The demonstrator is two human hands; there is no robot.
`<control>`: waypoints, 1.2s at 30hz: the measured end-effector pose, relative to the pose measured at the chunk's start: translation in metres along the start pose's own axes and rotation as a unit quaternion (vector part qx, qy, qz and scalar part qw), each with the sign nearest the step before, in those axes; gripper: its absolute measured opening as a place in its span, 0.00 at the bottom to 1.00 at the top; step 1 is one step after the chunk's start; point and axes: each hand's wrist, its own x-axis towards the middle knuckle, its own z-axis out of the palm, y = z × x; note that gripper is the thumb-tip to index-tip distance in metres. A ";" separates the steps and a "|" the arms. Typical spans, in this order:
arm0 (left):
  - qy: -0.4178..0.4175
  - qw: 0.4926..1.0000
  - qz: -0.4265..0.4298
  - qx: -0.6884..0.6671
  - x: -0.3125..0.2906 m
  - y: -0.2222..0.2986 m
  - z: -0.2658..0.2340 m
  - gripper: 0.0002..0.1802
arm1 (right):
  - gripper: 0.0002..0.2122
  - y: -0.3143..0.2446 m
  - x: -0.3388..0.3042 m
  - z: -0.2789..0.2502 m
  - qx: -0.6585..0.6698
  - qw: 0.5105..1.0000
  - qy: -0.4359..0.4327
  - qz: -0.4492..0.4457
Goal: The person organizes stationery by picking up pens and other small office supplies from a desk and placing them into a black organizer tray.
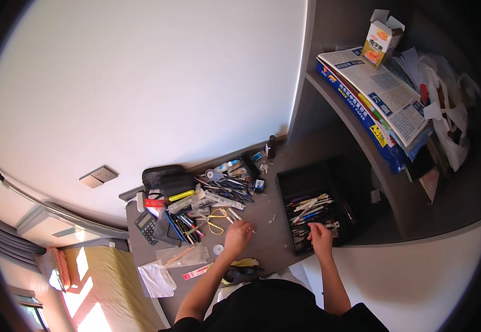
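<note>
My left hand (238,238) is over the middle of the desk with its fingers curled together. A small pale tip shows at its right side, but what it holds, if anything, is too small to name. Just beyond it lie white pen-like sticks (234,213) and yellow-handled scissors (216,222). My right hand (322,239) is at the near part of a black tray (282,191), fingers bent inward; what is between them is hidden. White and dark pens (310,208) lie in that tray. Left of it, a heap of pens (232,187) spreads along the wall side.
A black case (168,178), a calculator (147,227), a tape roll (211,175) and clear sleeves (188,255) crowd the desk's left. A dark bottle (271,147) stands by the wall. The shelf at right carries newspapers (381,97), a small carton (380,41) and a plastic bag (448,122).
</note>
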 end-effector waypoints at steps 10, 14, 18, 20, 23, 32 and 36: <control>0.111 0.955 -0.106 0.254 -0.001 -0.080 -0.044 0.14 | 0.08 -0.047 0.000 0.124 -0.018 0.976 -0.183 -0.119; 0.084 0.952 -0.061 0.288 -0.011 -0.086 -0.040 0.09 | 0.08 -0.038 -0.003 0.158 -0.058 0.956 -0.219 -0.188; 0.118 0.966 -0.038 0.226 -0.013 -0.060 -0.056 0.05 | 0.13 -0.036 -0.016 0.168 -0.050 0.950 -0.260 -0.168; 0.150 0.971 -0.069 0.175 -0.009 -0.037 -0.069 0.05 | 0.16 -0.038 -0.023 0.167 -0.034 0.952 -0.259 -0.159; 0.198 0.968 -0.154 -0.001 -0.009 -0.024 -0.077 0.05 | 0.21 -0.049 -0.034 0.162 -0.028 0.953 -0.246 -0.172; 0.089 0.853 -0.306 -0.412 -0.025 -0.012 -0.074 0.10 | 0.13 -0.056 -0.032 0.145 0.133 0.961 -0.240 -0.042; -0.034 0.918 -0.260 -0.298 -0.034 0.009 -0.069 0.13 | 0.10 -0.062 -0.044 0.134 0.100 0.966 -0.224 -0.079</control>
